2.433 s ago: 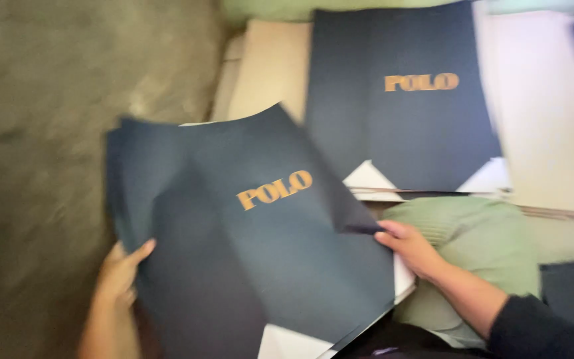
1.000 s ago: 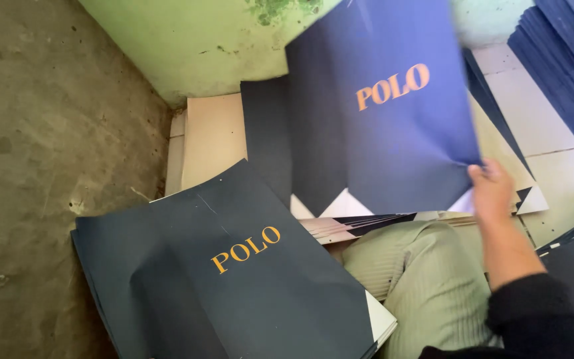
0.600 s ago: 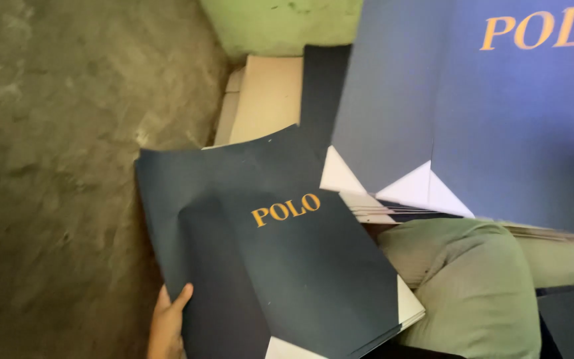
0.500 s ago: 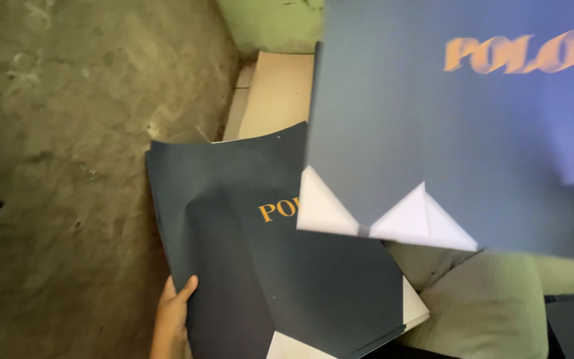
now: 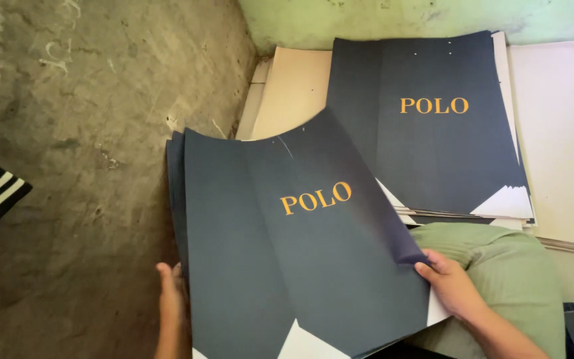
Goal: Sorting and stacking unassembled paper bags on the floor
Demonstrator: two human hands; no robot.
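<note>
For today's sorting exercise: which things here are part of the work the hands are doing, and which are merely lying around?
In the work:
left hand
right hand
near stack of dark blue sheets, held at both edges

Lying about:
far stack of dark blue sheets
cream boards
white sheets
concrete floor

A rough concrete floor (image 5: 88,133) carries pale boards (image 5: 293,86) and stacked dark-blue sheets (image 5: 433,133).

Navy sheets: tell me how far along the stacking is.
Done: one navy sheet stack lies flat on the cream boards by the wall. In hand: the left hand and right hand grip the near stack at its edges. Left: how many sheets remain cannot be told.
</note>
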